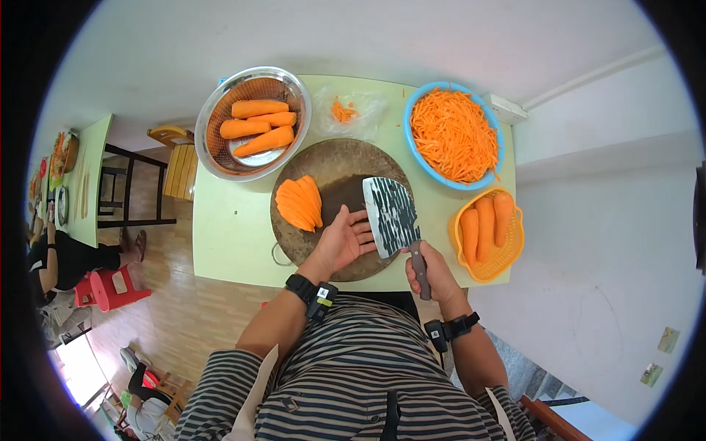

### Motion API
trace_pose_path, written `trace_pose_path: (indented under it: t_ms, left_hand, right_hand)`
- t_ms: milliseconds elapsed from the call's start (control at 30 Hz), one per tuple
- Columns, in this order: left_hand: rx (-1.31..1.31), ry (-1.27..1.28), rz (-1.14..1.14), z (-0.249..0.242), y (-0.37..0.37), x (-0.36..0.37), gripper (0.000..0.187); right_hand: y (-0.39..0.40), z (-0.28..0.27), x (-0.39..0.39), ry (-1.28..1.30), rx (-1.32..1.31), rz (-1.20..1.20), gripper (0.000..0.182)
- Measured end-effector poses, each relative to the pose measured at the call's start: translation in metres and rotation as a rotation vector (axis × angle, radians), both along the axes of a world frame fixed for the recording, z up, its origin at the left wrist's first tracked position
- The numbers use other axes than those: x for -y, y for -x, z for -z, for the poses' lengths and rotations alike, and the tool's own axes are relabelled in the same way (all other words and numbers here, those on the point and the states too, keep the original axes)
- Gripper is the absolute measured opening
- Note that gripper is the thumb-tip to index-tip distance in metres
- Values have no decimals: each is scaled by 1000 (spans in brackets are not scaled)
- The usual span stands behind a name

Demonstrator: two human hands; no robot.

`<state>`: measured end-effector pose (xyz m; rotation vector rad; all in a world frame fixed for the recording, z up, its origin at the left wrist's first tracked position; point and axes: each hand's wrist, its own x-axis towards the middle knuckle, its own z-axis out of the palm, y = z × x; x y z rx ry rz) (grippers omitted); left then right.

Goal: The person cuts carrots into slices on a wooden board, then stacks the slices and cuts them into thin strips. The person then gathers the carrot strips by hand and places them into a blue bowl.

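Observation:
My right hand [434, 273] is wrapped round the brown handle of a cleaver [391, 214], whose broad blade lies over the right part of the round chopping board [334, 158]. Stripes reflect in the blade. My left hand [344, 241] is open, palm turned up, with its fingertips right at the blade's left edge. On the board's left side a fanned stack of carrot slices [298, 203] rests beyond my left fingers. A dark wet patch shows on the middle of the board.
A metal bowl [208, 165] with several peeled carrots stands at the back left. Shredded carrot fills a blue basin [409, 151] at the back right; a yellow basket [489, 273] with 3 carrots sits below it. Carrot scraps lie on a plastic bag [371, 110]. People sit far left.

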<state>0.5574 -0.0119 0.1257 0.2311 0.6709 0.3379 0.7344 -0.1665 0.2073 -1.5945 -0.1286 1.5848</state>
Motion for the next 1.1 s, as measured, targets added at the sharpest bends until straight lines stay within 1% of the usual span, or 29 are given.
trace_pose_path:
  t_ms: [33, 67, 100, 167, 200, 233, 300, 333, 400, 433, 500, 600, 833, 1000, 1100]
  left_hand:
    - [179, 142, 11, -6, -3, -3, 63]
    - [209, 160, 6, -4, -5, -4, 70]
    - [210, 161, 8, 0, -7, -5, 70]
    - [416, 200, -21, 7, -9, -8, 65]
    - [452, 212, -17, 9, -11, -8, 59]
    - [453, 213, -13, 11, -12, -8, 59]
    - [318, 200, 0, 14, -13, -7, 52]
    - [317, 200, 5, 15, -13, -6, 52]
    - [270, 172, -1, 14, -13, -4, 44]
    - [268, 173, 2, 12, -14, -3, 44]
    - [235, 139, 11, 8, -13, -3, 38]
    - [233, 119, 12, 7, -13, -4, 35]
    - [239, 135, -4, 9, -13, -6, 38]
    - [226, 202, -61, 20, -8, -2, 30]
    - [178, 149, -24, 22, 0, -3, 28]
  right_hand:
    - [-2, 2, 1, -8, -86, 4, 52]
    - [-3, 3, 2, -16, -173, 8, 54]
    - [-4, 3, 3, -15, -172, 10, 54]
    - [-5, 4, 4, 22, -223, 17, 56]
    - [-6, 5, 5, 22, -221, 20, 56]
    - [-7, 5, 7, 15, -223, 28, 55]
    - [-7, 6, 9, 6, -227, 42, 55]
    - [-6, 5, 9, -5, -211, 43, 55]
    - [-7, 6, 11, -16, -196, 49, 55]
    - [-7, 7, 11, -23, -191, 52, 54]
    - [-6, 10, 11, -31, -190, 56, 54]
    - [-4, 12, 11, -30, -177, 81, 53]
    - [-1, 13, 10, -64, -140, 84, 54]
    - [-3, 13, 8, -42, -131, 165, 55]
    - [-9, 12, 8, -42, -161, 206, 55]
